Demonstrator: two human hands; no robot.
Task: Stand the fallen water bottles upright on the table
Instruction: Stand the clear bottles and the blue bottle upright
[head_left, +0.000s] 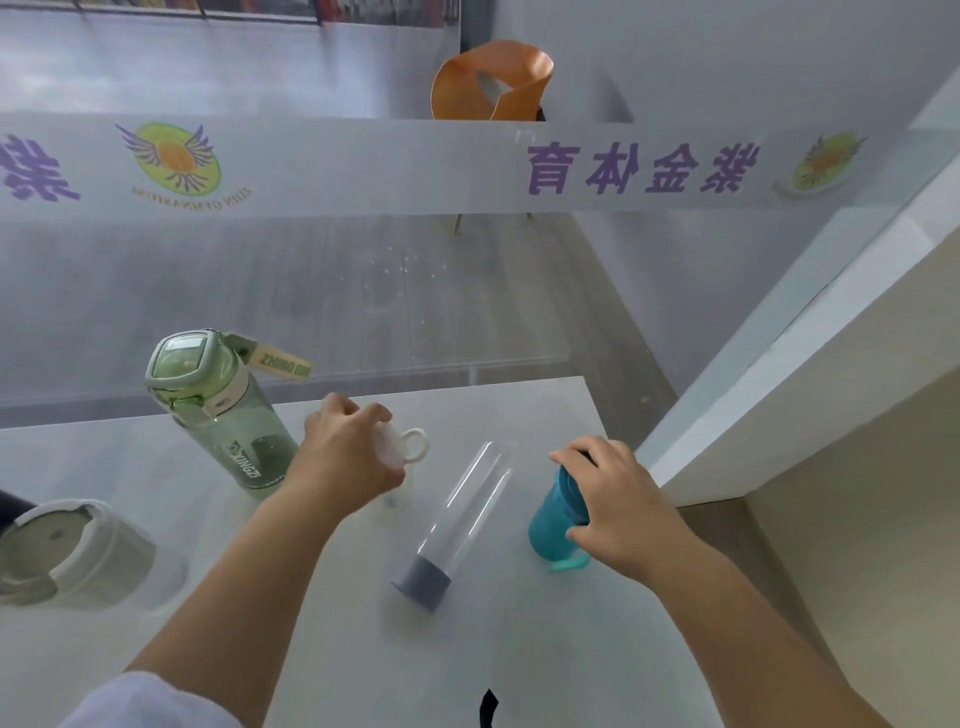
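My left hand (348, 447) grips the white ring-handled lid of a clear bottle (402, 451) that stands mostly hidden under the hand. My right hand (615, 499) is wrapped around a teal bottle (553, 514), which is tilted with its light loop (569, 562) near the table. Between them a clear tube bottle with a grey cap (457, 525) lies on its side on the white table (519, 649), cap toward me. A green bottle (223, 415) stands upright at the left.
A white-lidded bottle (72, 551) is at the far left edge. A glass partition with purple lettering (467, 166) runs behind the table. An orange chair (493, 78) is beyond it. A white wall ledge (805, 364) borders the table's right side.
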